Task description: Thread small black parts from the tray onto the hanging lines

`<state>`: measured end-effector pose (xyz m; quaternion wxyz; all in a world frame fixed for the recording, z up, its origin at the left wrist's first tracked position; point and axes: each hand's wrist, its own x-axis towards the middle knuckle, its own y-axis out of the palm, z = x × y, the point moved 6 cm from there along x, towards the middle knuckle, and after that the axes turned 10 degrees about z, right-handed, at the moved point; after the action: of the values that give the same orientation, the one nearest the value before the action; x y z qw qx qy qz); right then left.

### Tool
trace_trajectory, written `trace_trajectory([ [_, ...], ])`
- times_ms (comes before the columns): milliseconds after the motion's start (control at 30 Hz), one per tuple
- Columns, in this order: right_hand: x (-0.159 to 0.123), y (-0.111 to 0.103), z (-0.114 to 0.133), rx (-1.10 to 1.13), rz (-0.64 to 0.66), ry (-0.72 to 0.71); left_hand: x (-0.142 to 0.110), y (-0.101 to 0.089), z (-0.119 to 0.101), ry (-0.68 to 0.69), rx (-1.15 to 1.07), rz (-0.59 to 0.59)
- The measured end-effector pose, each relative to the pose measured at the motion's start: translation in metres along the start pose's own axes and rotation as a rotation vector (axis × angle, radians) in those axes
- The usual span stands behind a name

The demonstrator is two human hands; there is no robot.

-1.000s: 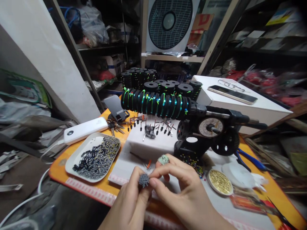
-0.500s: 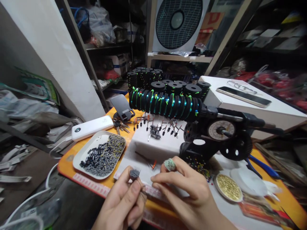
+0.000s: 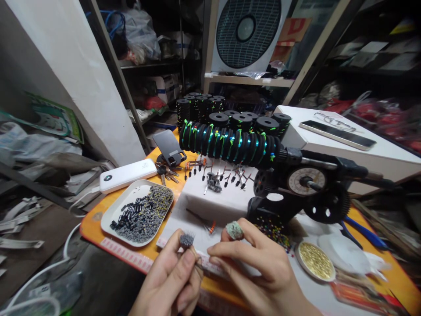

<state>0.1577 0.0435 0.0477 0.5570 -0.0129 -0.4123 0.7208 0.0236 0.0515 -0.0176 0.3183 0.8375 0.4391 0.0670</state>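
My left hand [image 3: 173,278] is closed round a bundle of thin wire pins [image 3: 187,239], whose grey tips fan upward past the thumb. Just to its right, apart from the bundle, my right hand [image 3: 253,263] has thumb and forefinger brought together in a pinch; anything between them is too small to make out. A pale green, speckled lump [image 3: 234,230] sits on a finger of that hand. Beyond both hands, an orange-and-dark float-like piece [image 3: 211,227] lies on the white surface. Farther back is a winder's row of black foam spools [image 3: 226,142] wound with green line.
A white tray [image 3: 105,215] of small grey and black pieces stands left, beside a white power bank [image 3: 128,175] and keys [image 3: 167,173]. At right are a dish of gold bits [image 3: 315,261], blue-handled pliers [image 3: 366,232] and a white box [image 3: 299,140] bearing a phone [image 3: 337,134].
My hands have come apart: the left moved left with the pin bundle, while the right drew away from it. The view has shifted slightly. Little differs over the last half second.
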Motion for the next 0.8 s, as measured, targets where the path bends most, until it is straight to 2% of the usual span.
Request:
trace_trajectory([
  [400, 0.000, -0.002, 0.002, 0.062, -0.024, -0.013, 0.002, 0.000, 0.007, -0.034, 0.104, 0.034],
  [500, -0.001, 0.000, 0.004, 0.043, -0.012, -0.001, 0.003, -0.001, 0.011, -0.025, 0.107, -0.028],
  [567, -0.001, 0.000, 0.005, 0.009, -0.027, 0.009, 0.002, -0.004, 0.010, 0.057, 0.095, -0.134],
  [633, -0.002, 0.001, 0.006, -0.019, -0.037, 0.012, -0.001, -0.004, 0.006, 0.228, 0.096, -0.225],
  [733, -0.001, 0.001, 0.009, -0.043, -0.029, -0.006, -0.006, 0.002, -0.001, 0.534, 0.124, -0.285],
  [800, -0.002, -0.001, 0.013, -0.077, -0.028, -0.038, -0.009, 0.006, -0.004, 0.670, 0.174, -0.321],
])
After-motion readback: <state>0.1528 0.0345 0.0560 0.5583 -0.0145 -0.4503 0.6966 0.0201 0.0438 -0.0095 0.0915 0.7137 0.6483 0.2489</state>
